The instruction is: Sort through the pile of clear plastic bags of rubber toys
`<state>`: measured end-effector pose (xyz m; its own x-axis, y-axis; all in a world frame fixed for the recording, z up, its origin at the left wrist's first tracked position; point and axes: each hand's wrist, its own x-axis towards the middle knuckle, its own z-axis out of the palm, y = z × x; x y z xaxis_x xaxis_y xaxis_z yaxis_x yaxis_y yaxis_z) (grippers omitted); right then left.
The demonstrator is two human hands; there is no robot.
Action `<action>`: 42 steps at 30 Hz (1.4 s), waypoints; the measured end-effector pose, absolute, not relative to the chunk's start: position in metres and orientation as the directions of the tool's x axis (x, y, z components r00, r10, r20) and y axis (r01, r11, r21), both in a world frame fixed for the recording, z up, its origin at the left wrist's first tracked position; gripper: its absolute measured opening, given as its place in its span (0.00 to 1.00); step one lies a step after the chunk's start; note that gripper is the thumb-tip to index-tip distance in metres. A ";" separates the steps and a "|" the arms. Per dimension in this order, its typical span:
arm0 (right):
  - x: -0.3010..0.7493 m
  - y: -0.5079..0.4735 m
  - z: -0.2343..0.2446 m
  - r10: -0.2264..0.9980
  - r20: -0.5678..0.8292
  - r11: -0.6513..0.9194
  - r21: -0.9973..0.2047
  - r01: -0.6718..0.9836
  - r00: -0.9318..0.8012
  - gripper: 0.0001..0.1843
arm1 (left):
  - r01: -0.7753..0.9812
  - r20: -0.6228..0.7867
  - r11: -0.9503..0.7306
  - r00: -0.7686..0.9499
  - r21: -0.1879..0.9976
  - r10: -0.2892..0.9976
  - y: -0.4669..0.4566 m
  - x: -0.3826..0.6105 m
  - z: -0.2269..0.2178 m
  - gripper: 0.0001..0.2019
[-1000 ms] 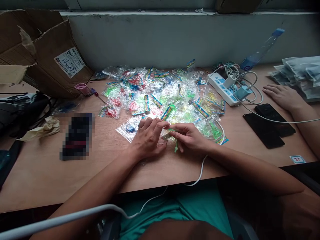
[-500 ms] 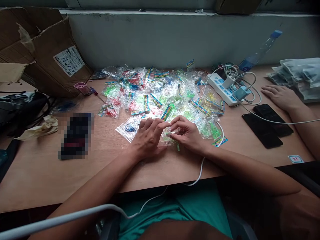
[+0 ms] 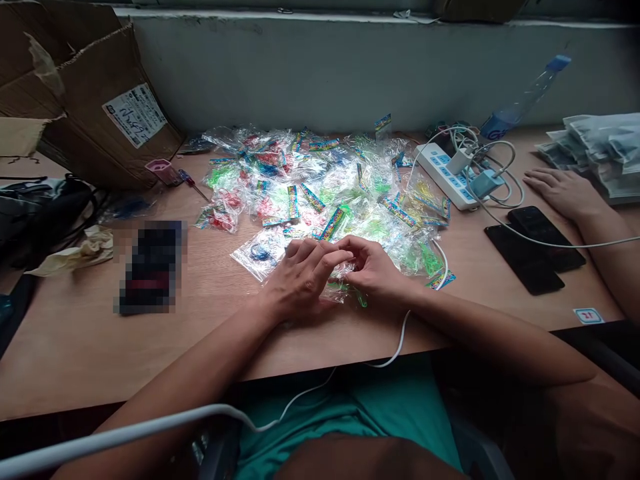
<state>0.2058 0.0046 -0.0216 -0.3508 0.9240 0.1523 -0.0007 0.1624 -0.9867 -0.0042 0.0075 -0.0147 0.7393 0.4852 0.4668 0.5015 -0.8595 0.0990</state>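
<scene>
My left hand and my right hand meet at the near edge of a pile of clear plastic bags. Fingers of both hands are closed on a small clear plastic bag between them. Something thin and bright green sticks out below my right fingers; its kind is hard to make out. Part of the bag is hidden behind the fingers. Left of my left hand lies a flat bag with a blue coil. Other bags hold red, green, blue and yellow pieces, several with printed header labels.
At the left are a cardboard box, a screwdriver and a pixelated dark item. A power strip, two phones and another person's hand are at the right. A white cable runs past my right forearm.
My hands have drawn closer together around the small bag, and my right fingers have curled in more. The green piece has shifted slightly right. The view has moved a little.
</scene>
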 end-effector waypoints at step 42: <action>0.212 0.005 -0.017 0.891 0.006 0.099 -0.979 0.181 -0.455 0.20 | 0.457 0.441 -0.886 0.781 0.081 0.443 0.009 -0.003 -0.014 0.44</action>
<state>0.2120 0.0050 -0.0169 -0.4547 0.8906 0.0062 0.1805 0.0990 -0.9786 -0.0033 0.0090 -0.0138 0.7805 0.4426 0.4414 0.4566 -0.8860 0.0809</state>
